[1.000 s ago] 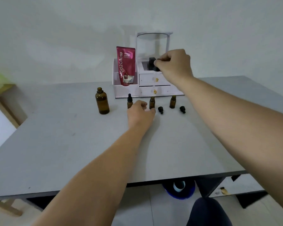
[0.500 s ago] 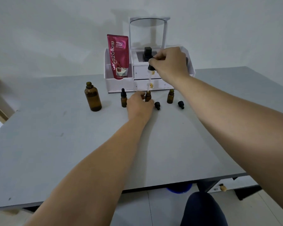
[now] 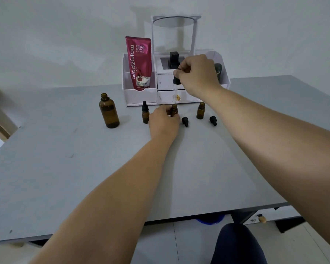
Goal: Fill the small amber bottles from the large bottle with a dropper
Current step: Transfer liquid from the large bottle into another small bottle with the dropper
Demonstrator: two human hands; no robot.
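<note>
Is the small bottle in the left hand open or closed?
Open: the small bottle in the left hand shows a bare neck, no cap.

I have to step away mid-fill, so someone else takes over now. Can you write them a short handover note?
Right hand: pinching the black-bulbed glass dropper, tip just above the open middle small amber bottle.
Left hand: steadying that bottle on the grey table.
Large uncapped amber bottle stands at left. Left small bottle is capped. Right small bottle is open; two black dropper caps lie nearby.
Left: empty the dropper, fill the right bottle, cap both. Fill levels cannot be judged.
</note>
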